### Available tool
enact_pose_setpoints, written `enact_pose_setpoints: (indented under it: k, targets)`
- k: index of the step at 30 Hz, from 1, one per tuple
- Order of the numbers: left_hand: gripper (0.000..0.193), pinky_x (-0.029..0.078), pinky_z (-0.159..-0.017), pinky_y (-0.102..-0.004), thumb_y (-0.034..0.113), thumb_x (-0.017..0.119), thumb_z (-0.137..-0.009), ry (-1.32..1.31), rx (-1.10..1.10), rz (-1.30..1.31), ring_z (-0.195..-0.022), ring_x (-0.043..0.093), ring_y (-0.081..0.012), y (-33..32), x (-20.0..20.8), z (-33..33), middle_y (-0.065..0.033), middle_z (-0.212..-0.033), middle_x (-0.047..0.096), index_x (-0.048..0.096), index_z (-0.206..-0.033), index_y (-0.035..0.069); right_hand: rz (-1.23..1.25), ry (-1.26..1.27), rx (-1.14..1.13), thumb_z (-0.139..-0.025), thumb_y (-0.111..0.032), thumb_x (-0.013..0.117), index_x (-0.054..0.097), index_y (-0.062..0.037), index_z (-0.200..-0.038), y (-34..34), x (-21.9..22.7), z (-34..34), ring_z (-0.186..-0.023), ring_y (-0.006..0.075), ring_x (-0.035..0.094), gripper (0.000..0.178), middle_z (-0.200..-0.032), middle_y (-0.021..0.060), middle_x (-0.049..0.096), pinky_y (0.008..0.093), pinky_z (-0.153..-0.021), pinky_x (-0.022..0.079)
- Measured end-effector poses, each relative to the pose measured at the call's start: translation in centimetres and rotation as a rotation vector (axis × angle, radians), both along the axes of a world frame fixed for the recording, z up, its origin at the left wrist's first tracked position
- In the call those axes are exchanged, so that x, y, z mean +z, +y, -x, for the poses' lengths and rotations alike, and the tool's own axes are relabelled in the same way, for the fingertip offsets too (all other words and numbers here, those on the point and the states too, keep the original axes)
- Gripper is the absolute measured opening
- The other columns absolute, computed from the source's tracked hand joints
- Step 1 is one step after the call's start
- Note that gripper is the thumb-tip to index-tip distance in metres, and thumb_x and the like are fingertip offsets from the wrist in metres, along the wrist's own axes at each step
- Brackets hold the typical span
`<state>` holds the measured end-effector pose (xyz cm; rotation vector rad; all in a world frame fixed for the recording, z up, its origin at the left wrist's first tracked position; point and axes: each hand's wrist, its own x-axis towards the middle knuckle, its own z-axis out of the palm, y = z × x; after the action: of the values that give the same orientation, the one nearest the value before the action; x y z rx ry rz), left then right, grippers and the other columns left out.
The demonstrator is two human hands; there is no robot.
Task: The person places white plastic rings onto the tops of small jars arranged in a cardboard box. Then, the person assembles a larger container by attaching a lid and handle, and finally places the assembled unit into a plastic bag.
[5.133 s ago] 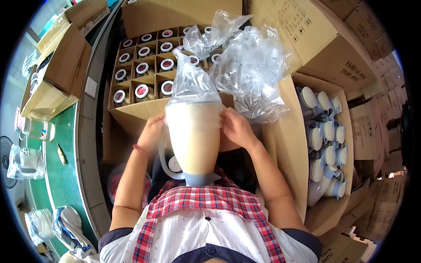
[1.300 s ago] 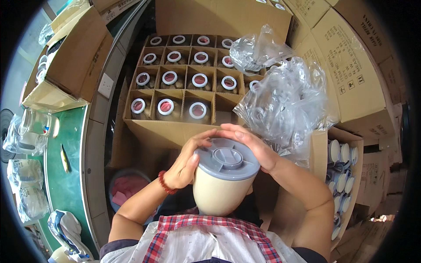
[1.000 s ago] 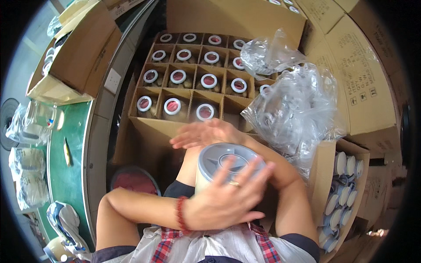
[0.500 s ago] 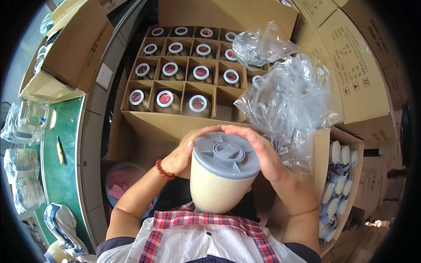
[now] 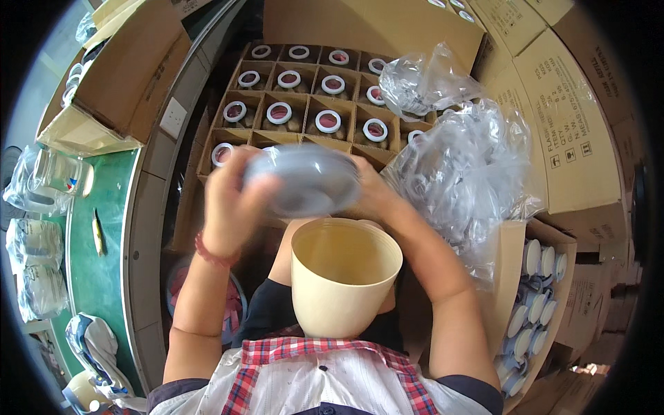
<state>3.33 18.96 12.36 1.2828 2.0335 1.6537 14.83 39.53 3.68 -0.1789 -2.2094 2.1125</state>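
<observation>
A round grey lid (image 5: pixel 304 181), smeared by motion, is held up between my hands. My left hand (image 5: pixel 234 197), with a red beaded bracelet on its wrist, grips the lid's left edge. At the lid's right edge my right hand (image 5: pixel 370 185) has hold of it, its fingertips partly hidden. Below and nearer to me, a cream-coloured tapered container (image 5: pixel 342 304) stands uncovered at my lap, its inside showing plain cream walls. No hand touches that container.
Ahead stands a divided cardboard box (image 5: pixel 270 124) of jars with white-ringed tops. Clear plastic bags (image 5: pixel 463 173) spread over its right side. A carton of grey-and-white lidded parts (image 5: pixel 532 304) is at the right. A green table (image 5: pixel 104 283) runs along the left.
The grey lid has come off the cream container. Both hands have lifted it up and to the left, away from the rim, and it is tilted.
</observation>
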Motion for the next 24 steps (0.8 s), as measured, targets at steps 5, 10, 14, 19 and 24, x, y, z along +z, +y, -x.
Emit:
enact_pose_setpoints:
  k: [5, 10, 14, 19, 24]
  targets:
    - [0.036, 0.053, -0.086, -0.0324, 0.031, 0.047, -0.099, -1.114, 0.281, -0.632, -0.104, 0.061, -0.0188, -1.0, -6.2, 3.8, -0.0064, -0.114, 0.063, 0.052, -0.125, 0.007, -1.325, 0.179, 0.08, -0.077, -0.028, 0.068, 0.063, -0.0154, -0.102, 3.4, -3.2, 0.3, -0.121, 0.026, 0.046, 0.028, -0.126, 0.0062, 0.053, 0.0482, -0.1, 0.035]
    - [0.037, 0.055, -0.075, -0.0392, 0.034, 0.038, -0.098, -1.43, 0.078, -0.45, -0.094, 0.064, -0.0268, -1.7, -13.4, 1.2, -0.0134, -0.103, 0.064, 0.056, -0.106, 0.003, -1.398, 0.183, 0.135, -0.076, -0.03, 0.068, 0.066, -0.0164, -0.095, 3.4, -6.1, 1.0, -0.124, 0.0265, 0.043, 0.024, -0.123, 0.0067, 0.054, 0.0554, -0.103, 0.028]
    - [0.035, 0.049, -0.089, -0.0472, 0.034, 0.045, -0.094, -1.48, -0.006, -0.437, -0.105, 0.058, -0.0359, -0.4, -12.4, -1.1, -0.0189, -0.111, 0.059, 0.059, -0.097, 0.002, -1.374, 0.156, -0.003, -0.077, -0.027, 0.069, 0.067, -0.013, -0.093, 3.1, -2.7, 0.8, -0.117, 0.0257, 0.049, 0.022, -0.117, 0.0083, 0.057, 0.0526, -0.102, 0.028]
    - [0.049, 0.044, -0.094, -0.0576, 0.044, 0.048, -0.092, -1.565, -0.151, -0.408, -0.12, 0.044, -0.0424, 0.4, -10.9, -1.5, -0.0157, -0.133, 0.041, 0.047, -0.13, 0.012, -1.42, 0.317, -0.165, -0.076, -0.022, 0.072, 0.063, -0.0115, -0.094, 1.5, 8.7, -0.8, -0.117, 0.0276, 0.05, 0.023, -0.118, 0.0113, 0.056, 0.0509, -0.104, 0.029]
    - [0.06, 0.043, -0.096, -0.0569, 0.05, 0.034, -0.096, -1.598, -0.443, -0.455, -0.126, 0.043, -0.0356, 3.9, -8.5, -1.2, -0.0148, -0.145, 0.033, 0.026, -0.144, 0.013, -1.778, 0.539, -0.013, -0.08, -0.021, 0.064, 0.056, -0.015, -0.09, -3.7, 14.8, -4.4, -0.121, 0.0243, 0.047, 0.014, -0.124, 0.0069, 0.054, 0.0548, -0.108, 0.027]
